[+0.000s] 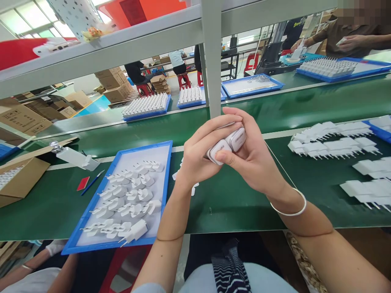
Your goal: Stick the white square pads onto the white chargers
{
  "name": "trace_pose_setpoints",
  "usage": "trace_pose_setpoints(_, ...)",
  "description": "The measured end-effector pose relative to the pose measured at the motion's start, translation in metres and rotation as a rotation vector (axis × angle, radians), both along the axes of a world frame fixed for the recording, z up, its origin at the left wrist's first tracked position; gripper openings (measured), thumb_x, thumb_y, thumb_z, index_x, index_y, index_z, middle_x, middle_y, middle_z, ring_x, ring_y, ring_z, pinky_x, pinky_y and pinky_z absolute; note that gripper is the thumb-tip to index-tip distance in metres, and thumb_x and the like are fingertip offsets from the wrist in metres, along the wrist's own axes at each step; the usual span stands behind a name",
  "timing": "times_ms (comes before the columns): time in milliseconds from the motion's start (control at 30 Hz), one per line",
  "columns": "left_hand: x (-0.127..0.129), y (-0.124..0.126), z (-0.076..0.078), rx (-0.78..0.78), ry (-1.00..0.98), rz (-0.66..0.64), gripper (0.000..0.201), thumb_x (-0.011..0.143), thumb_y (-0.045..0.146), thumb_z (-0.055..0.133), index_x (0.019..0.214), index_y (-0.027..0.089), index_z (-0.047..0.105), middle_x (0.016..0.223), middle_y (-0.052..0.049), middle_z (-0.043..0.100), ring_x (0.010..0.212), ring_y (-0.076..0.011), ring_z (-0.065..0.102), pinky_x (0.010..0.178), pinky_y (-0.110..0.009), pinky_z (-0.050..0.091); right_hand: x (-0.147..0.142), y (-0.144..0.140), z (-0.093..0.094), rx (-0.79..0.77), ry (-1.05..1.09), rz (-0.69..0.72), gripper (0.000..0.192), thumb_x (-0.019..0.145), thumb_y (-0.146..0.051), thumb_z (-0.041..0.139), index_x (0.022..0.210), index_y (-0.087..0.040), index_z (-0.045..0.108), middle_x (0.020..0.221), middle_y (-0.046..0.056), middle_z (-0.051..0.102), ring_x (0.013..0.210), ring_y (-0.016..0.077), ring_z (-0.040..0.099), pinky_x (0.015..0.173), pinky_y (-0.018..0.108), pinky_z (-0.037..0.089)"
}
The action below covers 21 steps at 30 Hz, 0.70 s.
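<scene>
Both my hands are raised together over the green belt, holding white charger plugs (227,144). My left hand (200,156) wraps them from the left with fingers curled over the top. My right hand (252,156) grips them from the right, thumb pressed on a plug's end; a thin bangle circles that wrist. How many plugs are in the bundle is partly hidden by my fingers. Below and left lies a blue tray (91,228) with several loose white plugs.
Rows of white plugs (336,142) lie on the belt at right. A cardboard box (21,179), a red piece (83,183) and a pen (93,182) sit at left. A grey post (212,61) stands ahead. Other people's arms show at bottom left and top right.
</scene>
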State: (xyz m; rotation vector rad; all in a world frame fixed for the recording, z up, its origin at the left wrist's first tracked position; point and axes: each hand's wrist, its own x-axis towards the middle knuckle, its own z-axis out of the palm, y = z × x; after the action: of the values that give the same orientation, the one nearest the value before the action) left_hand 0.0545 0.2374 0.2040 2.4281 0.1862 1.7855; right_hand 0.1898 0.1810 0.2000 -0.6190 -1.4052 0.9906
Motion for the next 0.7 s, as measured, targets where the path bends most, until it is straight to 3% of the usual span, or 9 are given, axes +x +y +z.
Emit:
trace_pose_setpoints(167,-0.003,0.004,0.002,-0.067,-0.002,-0.036,0.033,0.089,0.035,0.073,0.122,0.031,0.07,0.123,-0.003,0.073,0.114,-0.026,0.071,0.1,-0.045,0.062,0.011,0.0,0.002,-0.083,-0.037,0.189,0.058,0.1,-0.05,0.056,0.154,-0.046,0.035,0.156,-0.003,0.045,0.153,0.0247,0.036,0.121,0.044,0.047)
trace_pose_setpoints(300,-0.004,0.005,0.004,-0.063,-0.002,-0.063,0.037,0.087,0.038,0.076,0.123,0.032,0.07,0.121,-0.002,0.073,0.113,-0.0257,0.072,0.098,-0.046,0.063,0.013,-0.003,0.006,-0.126,0.025,0.293,0.054,0.103,-0.051,0.049,0.154,-0.05,0.033,0.156,-0.008,0.044,0.154,0.0226,0.034,0.127,0.046,0.037)
trace_pose_setpoints(533,-0.003,0.004,0.002,-0.106,-0.013,-0.066,0.033,0.089,0.04,0.074,0.12,0.03,0.071,0.122,-0.004,0.073,0.114,-0.0267,0.071,0.097,-0.047,0.063,0.013,-0.005,0.006,-0.141,-0.011,0.261,0.065,0.101,-0.047,0.056,0.158,-0.049,0.026,0.165,-0.009,0.033,0.154,0.0233,0.033,0.123,0.041,0.043)
trace_pose_setpoints(700,-0.004,0.002,0.003,-0.103,0.007,-0.059,0.031,0.091,0.04,0.07,0.121,0.032,0.071,0.122,-0.004,0.072,0.116,-0.0261,0.07,0.098,-0.045,0.063,0.007,-0.006,0.003,-0.064,-0.062,0.108,0.067,0.098,-0.042,0.062,0.157,-0.046,0.03,0.165,-0.008,0.031,0.154,0.0228,0.033,0.123,0.036,0.042)
